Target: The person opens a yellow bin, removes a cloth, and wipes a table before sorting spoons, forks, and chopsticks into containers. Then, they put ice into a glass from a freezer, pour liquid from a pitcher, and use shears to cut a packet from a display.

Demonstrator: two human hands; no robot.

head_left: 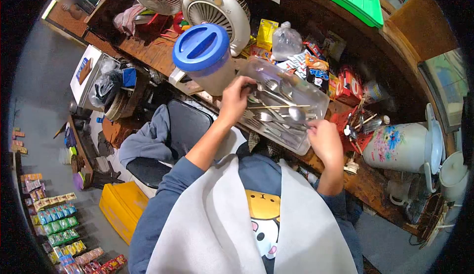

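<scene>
A clear plastic tray (316, 98) full of metal cutlery lies on the wooden counter before me. In it are spoons (296, 113), forks (271, 84) and a thin wooden stick (279, 107) lying across them. My left hand (236, 98) is over the tray's left end, fingers pinched around the end of a piece of cutlery. My right hand (325, 139) is closed at the tray's right side, its fingertips by the rim and the cutlery ends; I cannot tell what they pinch. A pitcher with a blue lid (202, 46) stands just beyond my left hand.
Two fans (217, 14) stand at the back of the counter. Snack packets (316, 69) and a knotted plastic bag (286, 42) lie behind the tray. To the right are a red basket (348, 126) of utensils and a flowered container (397, 143). A black chair (190, 121) is at left.
</scene>
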